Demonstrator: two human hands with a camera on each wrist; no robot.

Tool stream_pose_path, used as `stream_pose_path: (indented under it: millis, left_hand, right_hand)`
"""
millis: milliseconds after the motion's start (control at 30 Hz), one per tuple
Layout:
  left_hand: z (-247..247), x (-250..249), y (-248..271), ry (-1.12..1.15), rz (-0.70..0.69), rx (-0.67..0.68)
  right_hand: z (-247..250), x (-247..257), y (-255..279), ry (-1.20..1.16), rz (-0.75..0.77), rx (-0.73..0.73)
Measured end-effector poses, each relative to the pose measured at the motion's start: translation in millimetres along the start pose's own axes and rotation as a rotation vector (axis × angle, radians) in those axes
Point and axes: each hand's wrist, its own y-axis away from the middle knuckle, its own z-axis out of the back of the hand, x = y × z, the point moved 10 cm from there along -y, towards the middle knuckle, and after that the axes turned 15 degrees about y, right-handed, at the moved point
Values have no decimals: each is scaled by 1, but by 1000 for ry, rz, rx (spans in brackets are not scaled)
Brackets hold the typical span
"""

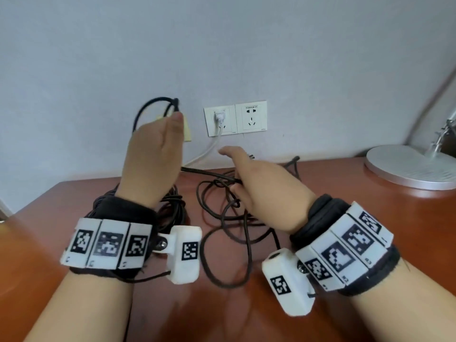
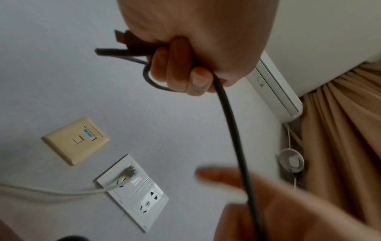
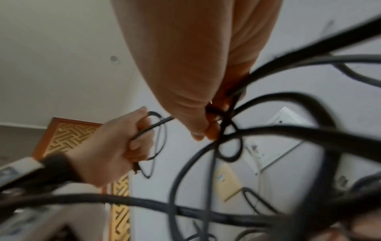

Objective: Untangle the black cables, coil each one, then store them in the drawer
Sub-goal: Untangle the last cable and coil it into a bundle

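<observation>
My left hand (image 1: 158, 144) is raised in front of the wall and grips a few small loops of black cable (image 1: 150, 104). In the left wrist view its fingers (image 2: 181, 68) curl round that cable (image 2: 235, 130), which hangs down from the fist. My right hand (image 1: 249, 183) is lower, over the table, and its fingers pinch a strand of the tangled black cables (image 1: 227, 215) lying there. In the right wrist view the fingertips (image 3: 204, 130) close on a knot of loops (image 3: 228, 146). A second, bundled cable (image 1: 172, 203) lies behind my left wrist. No drawer shows.
The brown wooden table (image 1: 345, 218) stands against a grey wall. Two white sockets (image 1: 235, 118) sit on the wall, one with a white plug and cord. A beige wall plate (image 2: 76, 140) is partly hidden by my left hand. A round lamp base (image 1: 409, 169) stands at the right.
</observation>
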Motion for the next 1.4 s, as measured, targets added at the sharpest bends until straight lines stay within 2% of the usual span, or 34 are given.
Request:
stream_pose_path:
  millis: [100,167,267,333,400,433,533,633,700,800,867,967,1100,1233,1333,1400]
  left_hand:
    - [20,7,-4,53,64,-113]
    - [31,14,-7,76,109,-179]
    - [59,23,-13,87,157,-321]
    - [74,34,-11,251,264,-454]
    - [75,45,-9,291,329,-472]
    - [73,45,-10,272,322,-457]
    - [55,41,-12,135,249,-334]
    - [39,42,-6,184,273,-299]
    - [32,38,-4,118,263,-268]
    - [27,38,-3,89,276,-238]
    - [24,38,-3,115,290,-230]
    - [19,36,-1,144,297,-209]
    - [20,35,-2,165,307,-220]
    - [28,33,-4,177,297,-248]
    - [29,34,-5,138,277,-217]
    - [21,33,-5,61,262,-137]
  right_hand:
    - [4,-25,-2,146,-37,-49]
    - [-1,-48,2,205,-126,-10]
    - [-21,-102,18,362,-369,209]
    - [-27,-140,36,415,-581,334]
    - [-26,-160,49,423,-719,387]
    - [-28,-161,51,430,-729,424]
    - [-24,-135,44,352,-586,478]
    - [3,-85,36,90,-365,464]
    - [24,-52,32,-33,-198,397]
    - [39,-9,23,-128,6,206]
    - [26,15,17,-239,64,193]
    - [-13,36,15,-274,143,276]
    - [-33,36,17,-299,153,324]
    - [-33,12,10,-59,91,288]
    - [-17,-40,4,36,-173,177]
    - [-5,-72,9,74,-345,121]
